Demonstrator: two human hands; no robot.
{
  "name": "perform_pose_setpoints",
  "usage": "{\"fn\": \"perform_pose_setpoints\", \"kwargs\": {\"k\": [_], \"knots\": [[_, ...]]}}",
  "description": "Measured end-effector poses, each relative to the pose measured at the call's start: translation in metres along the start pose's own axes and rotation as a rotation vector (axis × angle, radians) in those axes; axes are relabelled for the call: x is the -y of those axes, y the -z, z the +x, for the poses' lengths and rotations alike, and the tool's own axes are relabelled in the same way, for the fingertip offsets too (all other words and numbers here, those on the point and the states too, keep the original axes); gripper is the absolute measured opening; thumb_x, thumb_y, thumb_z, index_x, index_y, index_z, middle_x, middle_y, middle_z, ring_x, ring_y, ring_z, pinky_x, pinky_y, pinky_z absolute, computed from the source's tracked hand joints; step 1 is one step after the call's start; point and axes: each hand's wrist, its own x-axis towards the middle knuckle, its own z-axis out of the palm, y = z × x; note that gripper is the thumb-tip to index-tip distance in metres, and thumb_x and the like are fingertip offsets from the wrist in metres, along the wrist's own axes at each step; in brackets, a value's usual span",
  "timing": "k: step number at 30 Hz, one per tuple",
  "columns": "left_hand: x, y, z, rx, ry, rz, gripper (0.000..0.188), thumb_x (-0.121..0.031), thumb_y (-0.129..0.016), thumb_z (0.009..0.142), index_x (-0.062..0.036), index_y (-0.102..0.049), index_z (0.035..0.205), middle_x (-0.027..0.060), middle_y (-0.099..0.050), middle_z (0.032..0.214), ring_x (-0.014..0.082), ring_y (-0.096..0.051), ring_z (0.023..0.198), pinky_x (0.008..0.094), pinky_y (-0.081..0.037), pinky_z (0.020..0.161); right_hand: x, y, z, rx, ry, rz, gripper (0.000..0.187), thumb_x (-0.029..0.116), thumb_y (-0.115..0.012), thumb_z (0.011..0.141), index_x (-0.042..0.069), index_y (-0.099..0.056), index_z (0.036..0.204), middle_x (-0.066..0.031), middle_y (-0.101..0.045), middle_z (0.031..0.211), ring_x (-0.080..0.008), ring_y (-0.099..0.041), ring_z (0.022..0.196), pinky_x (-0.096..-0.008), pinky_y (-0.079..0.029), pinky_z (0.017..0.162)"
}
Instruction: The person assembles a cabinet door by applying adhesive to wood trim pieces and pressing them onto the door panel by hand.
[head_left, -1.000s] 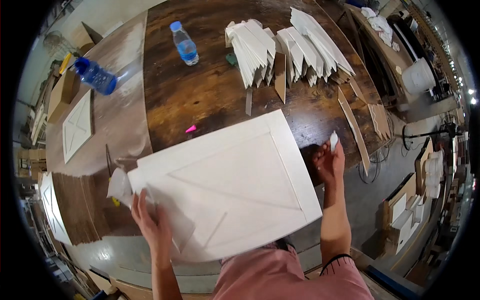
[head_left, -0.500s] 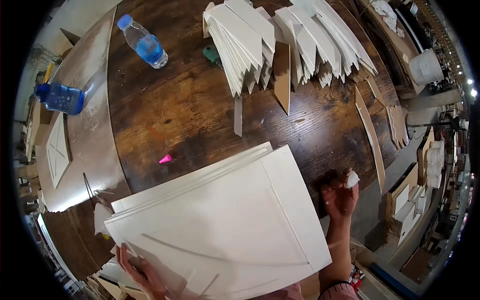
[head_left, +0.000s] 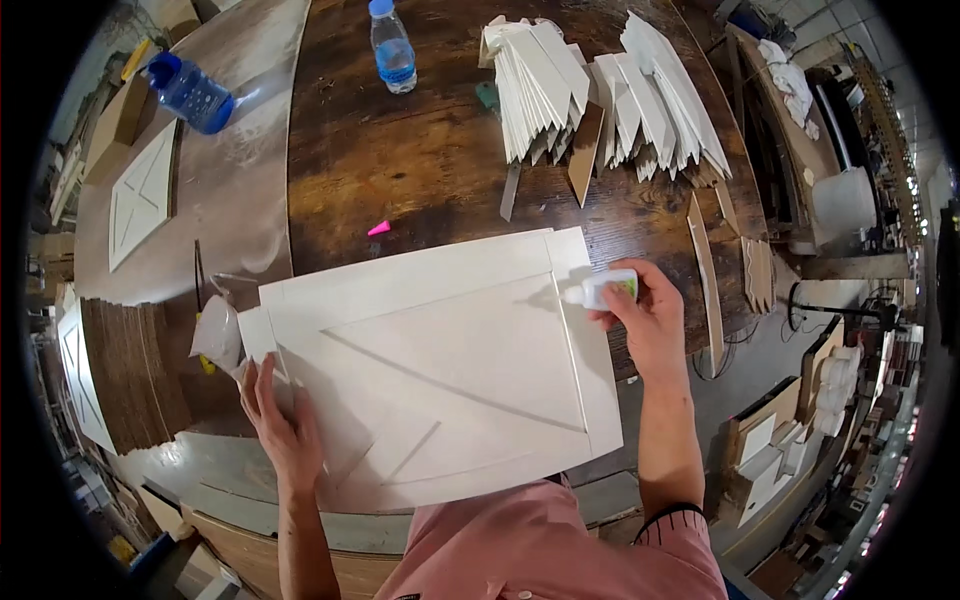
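A large white panel [head_left: 450, 360] with thin straight grooves lies in front of me at the table's near edge. My right hand [head_left: 650, 310] grips a small white glue bottle [head_left: 618, 291] above the panel's right part. The bottle lies sideways, its nozzle pointing left close to the right-hand groove; whether the tip touches cannot be made out. At the panel's left edge, my left hand [head_left: 285, 425] rests with fingers extended and spread. A small pink cone-shaped cap [head_left: 379, 228] lies on the dark wooden table [head_left: 400, 170] behind the panel.
Fanned white pointed boards [head_left: 545, 90] stand at the back, near a clear water bottle [head_left: 393, 55]. Left are a blue bottle [head_left: 195, 95], a grooved white panel [head_left: 142, 195], a whitish pouch-like item [head_left: 217, 335] and a brown stack [head_left: 135, 370]. Narrow strips [head_left: 706, 280] lie right.
My right hand has come from beyond the panel's right edge to above it, the glue bottle now turned nozzle-left. My left hand stays at the left edge. The whole view has shifted.
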Motion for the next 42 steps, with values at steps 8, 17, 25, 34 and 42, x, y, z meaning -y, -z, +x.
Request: {"fn": "perform_pose_setpoints", "kwargs": {"k": [8, 17, 25, 34, 42], "knots": [[-0.003, -0.002, 0.0, -0.043, -0.016, -0.004, 0.055, -0.012, -0.063, 0.099, -0.0084, -0.051, 0.152, 0.0251, -0.047, 0.154, 0.0451, -0.037, 0.148, 0.0566, -0.029, 0.121, -0.003, -0.013, 0.006, 0.001, 0.063, -0.298, 0.029, 0.015, -0.078, 0.096, 0.002, -0.069, 0.12, -0.0058, -0.075, 0.101, -0.0127, -0.074, 0.079, -0.0244, -0.051, 0.06], [-0.003, 0.0, 0.0, -0.033, 0.016, 0.012, 0.054, -0.015, -0.063, 0.1, -0.0088, -0.052, 0.153, 0.0252, -0.045, 0.156, 0.0446, -0.036, 0.149, 0.057, -0.029, 0.122, -0.002, -0.016, 0.007, -0.027, 0.058, -0.32, 0.028, 0.016, -0.079, 0.096, 0.003, -0.07, 0.119, -0.0062, -0.075, 0.099, -0.0131, -0.075, 0.079, -0.0248, -0.051, 0.06], [0.001, -0.003, -0.001, -0.038, 0.003, 0.05, 0.056, -0.016, -0.063, 0.1, -0.0106, -0.051, 0.154, 0.0258, -0.044, 0.157, 0.0455, -0.037, 0.148, 0.0568, -0.029, 0.122, -0.003, -0.015, 0.005, -0.038, 0.072, -0.294, 0.028, 0.015, -0.078, 0.096, 0.003, -0.071, 0.119, -0.0064, -0.076, 0.099, -0.0126, -0.075, 0.079, -0.0244, -0.051, 0.061], [0.003, -0.004, -0.001, -0.043, 0.006, 0.049, 0.055, -0.018, -0.064, 0.099, -0.0103, -0.051, 0.153, 0.0247, -0.044, 0.157, 0.0449, -0.036, 0.149, 0.0563, -0.03, 0.122, -0.009, -0.014, 0.002, -0.03, 0.12, -0.354, 0.027, 0.014, -0.078, 0.096, 0.002, -0.071, 0.119, -0.0075, -0.076, 0.098, -0.0126, -0.074, 0.081, -0.0251, -0.052, 0.063], [0.005, -0.004, -0.003, -0.031, 0.032, 0.029, 0.056, -0.015, -0.064, 0.099, -0.0111, -0.051, 0.153, 0.0244, -0.042, 0.158, 0.0443, -0.036, 0.149, 0.0556, -0.031, 0.122, -0.005, 0.016, -0.002, -0.107, 0.015, 0.157, 0.022, 0.021, -0.074, 0.1, 0.004, -0.066, 0.113, -0.0048, -0.072, 0.099, -0.0148, -0.071, 0.082, -0.0298, -0.052, 0.066]]}}
